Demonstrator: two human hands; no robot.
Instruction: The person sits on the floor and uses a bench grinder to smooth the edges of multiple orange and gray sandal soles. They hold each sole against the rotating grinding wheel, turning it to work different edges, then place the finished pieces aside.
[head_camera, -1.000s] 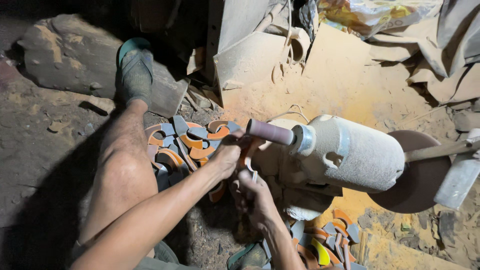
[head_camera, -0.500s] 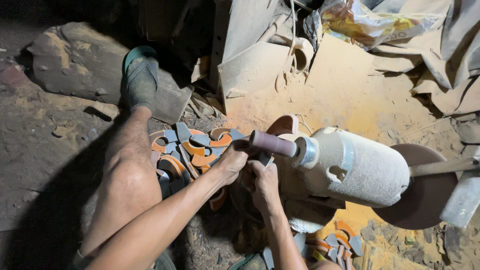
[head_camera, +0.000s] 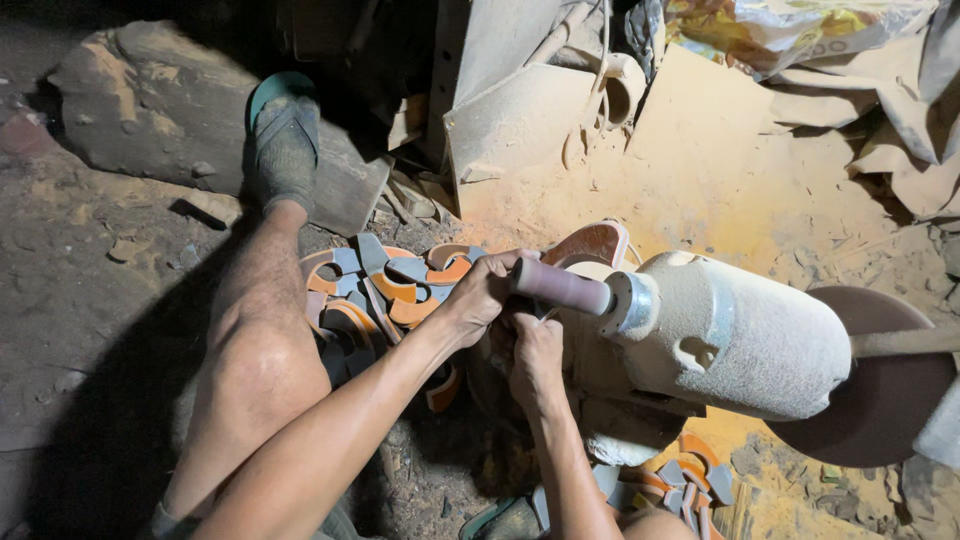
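A dusty motor (head_camera: 720, 335) carries a brownish sanding drum (head_camera: 560, 286) on its left shaft. My left hand (head_camera: 480, 295) and my right hand (head_camera: 535, 355) meet just under the drum, pinching a small curved workpiece (head_camera: 540, 312) against it; the piece is mostly hidden by my fingers. A pile of orange and grey curved cut-outs (head_camera: 385, 290) lies on the ground just left of my left hand.
My left leg with a green sandal (head_camera: 285, 135) stretches toward a rock (head_camera: 150, 110). A large disc (head_camera: 880, 385) sits on the motor's right end. More cut-outs (head_camera: 670, 485) lie by my right knee. Dusty boards (head_camera: 520, 110) and plastic sheeting (head_camera: 800, 30) stand behind.
My view has shifted slightly. Both hands have closed in under the drum, the right hand rising from lower down to meet the left.
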